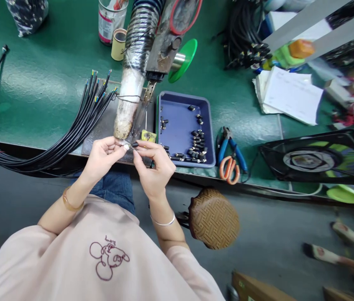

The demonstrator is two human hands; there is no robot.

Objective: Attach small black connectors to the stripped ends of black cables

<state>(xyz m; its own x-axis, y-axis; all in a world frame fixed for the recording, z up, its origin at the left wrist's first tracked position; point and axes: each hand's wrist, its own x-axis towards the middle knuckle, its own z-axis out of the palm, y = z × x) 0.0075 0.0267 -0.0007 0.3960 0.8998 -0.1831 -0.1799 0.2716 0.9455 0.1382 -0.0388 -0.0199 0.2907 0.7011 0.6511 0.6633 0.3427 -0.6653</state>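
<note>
My left hand [106, 154] is closed in a pinch on a small pale piece [126, 146] too tiny to make out. Facing it, my right hand [154, 163] pinches a small black connector [134, 144]. The fingertips of both hands nearly meet below the tip of a soldering iron [139, 119] and the wrapped end of a duct hose [128, 100]. Just behind my right fingers lies a yellow sponge-like piece [148, 136]. A blue tray [211, 125] with several black connectors stands right of my hands. Left of them, a bundle of black cables [70, 138] shows coloured wire ends.
Pliers [241, 156] and orange-handled scissors [229, 170] lie right of the tray. Farther right are papers [293, 96] and a black fan [311, 161]. A green solder reel [186, 60] stands behind. A stool [214, 218] is below the table edge; another person's feet [326, 253] show at right.
</note>
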